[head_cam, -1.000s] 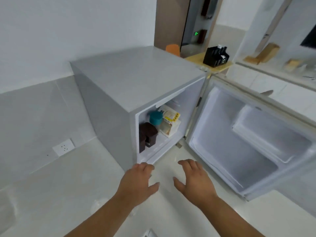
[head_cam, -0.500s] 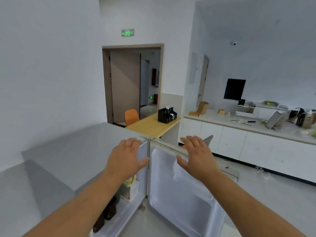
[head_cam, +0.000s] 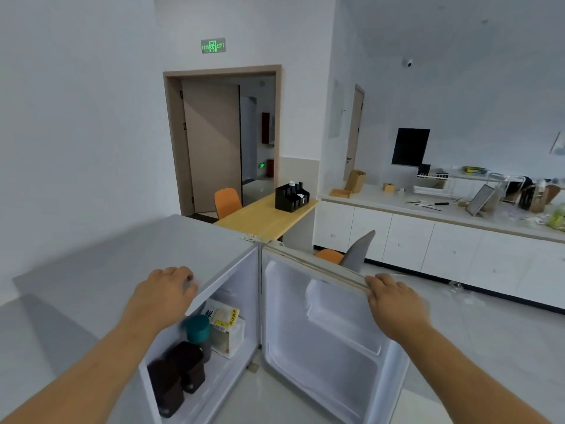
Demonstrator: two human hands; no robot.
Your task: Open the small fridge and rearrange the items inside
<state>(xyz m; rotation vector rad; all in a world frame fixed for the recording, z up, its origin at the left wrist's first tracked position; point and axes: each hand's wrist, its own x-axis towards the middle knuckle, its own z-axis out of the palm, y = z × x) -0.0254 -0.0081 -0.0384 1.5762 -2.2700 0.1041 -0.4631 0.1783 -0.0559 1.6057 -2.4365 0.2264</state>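
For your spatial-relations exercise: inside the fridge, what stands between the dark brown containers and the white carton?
In the head view, a teal-lidded jar stands between the dark brown containers and the white carton.

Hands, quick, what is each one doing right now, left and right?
Left hand: empty, palm down on the front edge of the fridge top, fingers curled.
Right hand: gripping the top edge of the open fridge door.

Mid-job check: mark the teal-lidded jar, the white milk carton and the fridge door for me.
teal-lidded jar [head_cam: 198, 328], head view, on the teal lid.
white milk carton [head_cam: 227, 327], head view, on its front face near the yellow label.
fridge door [head_cam: 324, 356], head view, on the bare inner liner below the door shelf.
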